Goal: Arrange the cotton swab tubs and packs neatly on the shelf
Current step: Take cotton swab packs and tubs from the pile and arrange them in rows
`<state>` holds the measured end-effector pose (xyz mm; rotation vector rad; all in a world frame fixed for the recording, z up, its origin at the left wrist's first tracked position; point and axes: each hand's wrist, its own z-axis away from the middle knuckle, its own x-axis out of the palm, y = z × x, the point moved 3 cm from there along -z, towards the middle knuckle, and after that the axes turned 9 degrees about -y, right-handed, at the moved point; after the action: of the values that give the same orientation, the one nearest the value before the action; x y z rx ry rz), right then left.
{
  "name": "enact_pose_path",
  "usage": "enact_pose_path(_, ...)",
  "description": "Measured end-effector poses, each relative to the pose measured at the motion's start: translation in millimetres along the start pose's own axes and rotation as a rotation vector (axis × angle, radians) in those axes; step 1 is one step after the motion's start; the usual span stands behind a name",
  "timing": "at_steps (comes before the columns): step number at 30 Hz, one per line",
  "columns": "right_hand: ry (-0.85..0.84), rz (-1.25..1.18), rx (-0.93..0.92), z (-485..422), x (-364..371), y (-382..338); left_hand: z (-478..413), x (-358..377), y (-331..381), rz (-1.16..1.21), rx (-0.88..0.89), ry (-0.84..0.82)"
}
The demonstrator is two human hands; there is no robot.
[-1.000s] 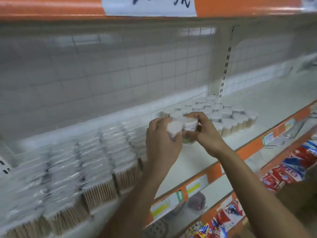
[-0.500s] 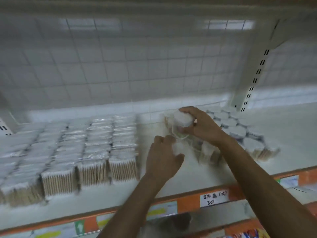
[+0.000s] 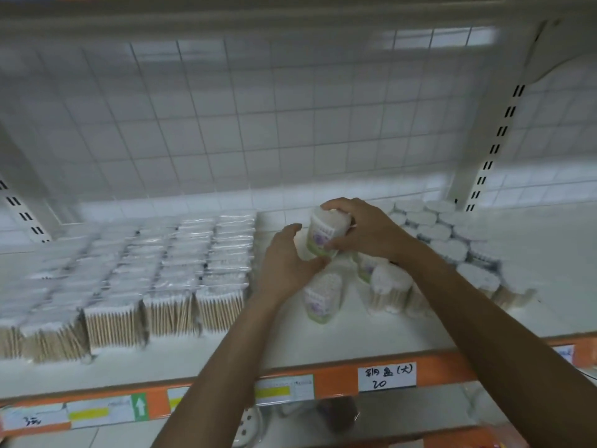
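Observation:
My right hand (image 3: 366, 232) grips a white cotton swab tub (image 3: 324, 232) with a purple and green label, held tilted above the white shelf (image 3: 355, 337). My left hand (image 3: 284, 263) is cupped just left of that tub, thumb near its base, holding nothing. Another labelled tub (image 3: 323, 299) stands on the shelf below my left hand. A further tub (image 3: 391, 292) stands under my right wrist. A cluster of several tubs (image 3: 445, 234) fills the shelf to the right. Rows of clear swab packs (image 3: 181, 270) cover the left half.
A white grid back panel (image 3: 258, 124) closes the rear, and a slotted upright (image 3: 491, 150) stands at the right. The orange front rail (image 3: 336, 379) carries price labels. A lower shelf (image 3: 403, 412) with dim items shows beneath.
Both hands held tubs together a second ago. My left hand then dropped with one, which now stands on the shelf, and the hand has risen toward the tub in my right hand.

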<state>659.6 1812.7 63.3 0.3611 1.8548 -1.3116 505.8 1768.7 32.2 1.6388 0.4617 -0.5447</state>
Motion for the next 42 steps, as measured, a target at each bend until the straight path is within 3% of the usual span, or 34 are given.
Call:
enact_pose_path(4, -0.038, -0.003, 0.0, 0.4, 3.6, 4.9, -15.5, 4.7, -1.6, 0.036, 0.026, -0.077)
enact_pose_path(8, -0.131, 0.004, 0.029, 3.7, 3.8, 12.8, -27.6, 13.0, -8.5, -0.105, 0.009, -0.079)
enact_pose_path(16, -0.075, 0.334, 0.009, 0.2, -5.4, 31.5, -48.7, 19.4, -2.5, -0.422, -0.117, -0.311)
enact_pose_path(22, -0.105, 0.409, -0.028, -3.2, 3.9, 34.7, -56.6, 27.8, -6.9, -0.327, -0.221, -0.459)
enact_pose_path(30, -0.067, 0.474, -0.031, -5.7, 4.7, 38.8, -58.4, 26.0, -7.9, -0.008, -0.297, -0.45)
enact_pose_path(42, -0.07, 0.449, 0.009, -9.7, 1.2, 44.5, -59.2, 33.6, -3.8, -0.165, -0.196, -0.359)
